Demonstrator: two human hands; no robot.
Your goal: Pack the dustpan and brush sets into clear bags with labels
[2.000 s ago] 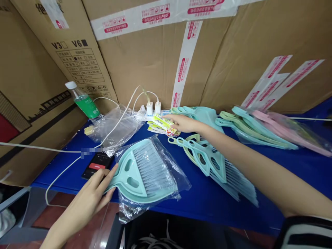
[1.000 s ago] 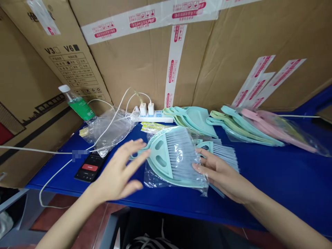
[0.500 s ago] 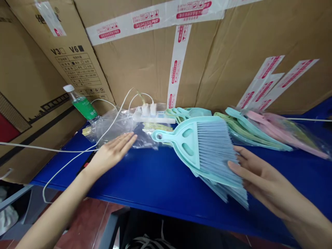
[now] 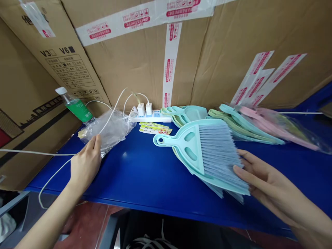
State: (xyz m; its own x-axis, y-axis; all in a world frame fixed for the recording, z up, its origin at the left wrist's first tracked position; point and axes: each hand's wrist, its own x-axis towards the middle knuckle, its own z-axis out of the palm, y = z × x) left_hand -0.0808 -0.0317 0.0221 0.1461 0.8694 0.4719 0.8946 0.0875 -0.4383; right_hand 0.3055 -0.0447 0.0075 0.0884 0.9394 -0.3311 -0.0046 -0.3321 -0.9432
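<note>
My left hand [image 4: 87, 159] is closed at the near edge of a crumpled clear plastic bag [image 4: 110, 129], its fingers pressed together on the plastic. A white cable passes by these fingers. My right hand [image 4: 259, 173] grips the bristle end of a light blue hand brush [image 4: 218, 145], thumb on top and fingers partly hidden at the side. The brush lies over a matching dustpan, and more bristles stick out beneath, so several pieces seem stacked. Its handle, with a hanging hole, points left.
Along the back of the blue table [image 4: 145, 180] stand a power strip [image 4: 163, 118] with two plugs, flat yellow-green packets [image 4: 154, 128], and dustpan sets in blue, green and pink [image 4: 275, 124]. A green-labelled bottle [image 4: 77, 106] is at left. Cardboard boxes [image 4: 145, 62] wall the back.
My left hand has moved left and its fingers have closed on the plastic bag. The bag has shifted left, uncovering the packets. My right hand keeps its hold on the brush, which now sits flatter.
</note>
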